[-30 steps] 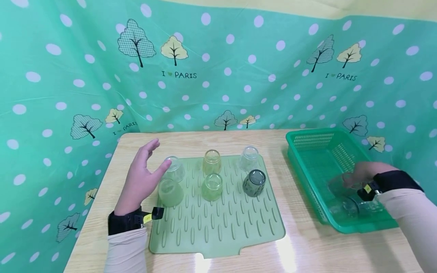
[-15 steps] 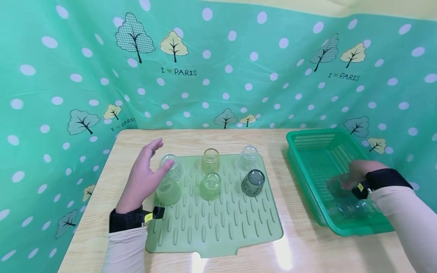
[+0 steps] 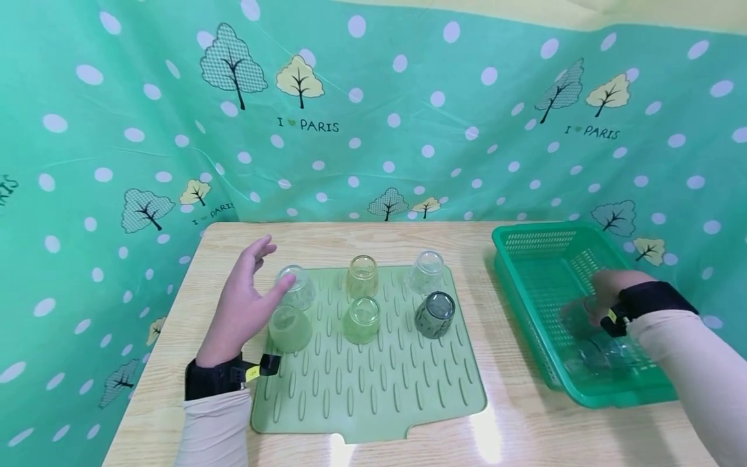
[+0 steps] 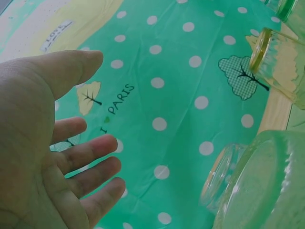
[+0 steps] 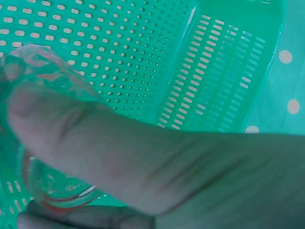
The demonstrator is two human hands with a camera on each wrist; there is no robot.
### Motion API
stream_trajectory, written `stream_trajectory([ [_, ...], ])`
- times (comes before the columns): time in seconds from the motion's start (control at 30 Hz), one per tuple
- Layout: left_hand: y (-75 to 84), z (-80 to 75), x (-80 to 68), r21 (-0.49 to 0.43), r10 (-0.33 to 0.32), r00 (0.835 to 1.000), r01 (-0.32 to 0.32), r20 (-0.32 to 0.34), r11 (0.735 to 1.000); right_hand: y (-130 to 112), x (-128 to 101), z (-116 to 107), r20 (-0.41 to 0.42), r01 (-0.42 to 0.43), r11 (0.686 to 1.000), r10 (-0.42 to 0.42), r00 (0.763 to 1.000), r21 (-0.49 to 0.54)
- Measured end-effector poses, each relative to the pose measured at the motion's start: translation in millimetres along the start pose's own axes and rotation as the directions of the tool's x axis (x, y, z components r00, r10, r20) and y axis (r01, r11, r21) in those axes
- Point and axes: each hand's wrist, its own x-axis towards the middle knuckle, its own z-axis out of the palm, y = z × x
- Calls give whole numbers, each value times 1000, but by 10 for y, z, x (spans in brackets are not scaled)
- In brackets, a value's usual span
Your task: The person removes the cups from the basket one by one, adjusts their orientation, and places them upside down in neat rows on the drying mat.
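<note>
My left hand point(image 3: 245, 305) is raised with its fingers spread at the left edge of a green drying mat point(image 3: 373, 395), holding nothing. Close by, overlapped by the thumb in the head view, stands a clear glass point(image 3: 301, 292), with a frosted green glass point(image 3: 290, 329) in front of it. Over in the green basket point(image 3: 528, 311), my right hand point(image 3: 613, 292) grips a clear glass point(image 5: 62, 179). The right wrist view shows the thumb point(image 5: 95, 143) lying across this tilted glass and a finger below it. Other clear glasses point(image 3: 601, 357) lie in the basket's near end.
Also upside down on the mat are a yellow glass point(image 3: 362, 279), a light green glass point(image 3: 361, 321), another clear glass point(image 3: 427, 272) and a dark grey glass point(image 3: 435, 316). A polka-dot curtain point(image 3: 385, 149) hangs behind and left of the wooden table point(image 3: 175, 389).
My right hand has shifted slightly left within the basket. The left hand and the glasses on the mat have stayed in place, apart from a small shift of the head view.
</note>
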Motion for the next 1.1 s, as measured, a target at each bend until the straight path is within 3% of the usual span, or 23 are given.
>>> stream_trajectory([
  [0.13, 5, -4, 15, -12, -11, 1000, 12, 11, 1000, 77, 25, 81, -36, 42, 999, -42, 998, -1],
  [0.23, -1, 7, 20, -15, -14, 1000, 14, 22, 1000, 115, 41, 152, -63, 64, 996, -60, 996, 57],
  [0.4, 16, 6, 17, -17, 1, 1000, -1, 20, 1000, 131, 62, 198, -69, 47, 981, -34, 997, 190],
  [0.7, 47, -16, 23, -30, -4, 1000, 5, 23, 1000, 115, 44, 97, -68, 12, 965, 6, 998, 261],
  [0.93, 94, -47, 14, -12, -8, 1000, 8, 22, 1000, 93, 31, 107, -112, 49, 981, -29, 993, 185],
  [1.1, 161, -40, 2, -20, 12, 1000, -12, 24, 1000, 55, 1, 132, -168, 50, 981, -18, 986, 186],
])
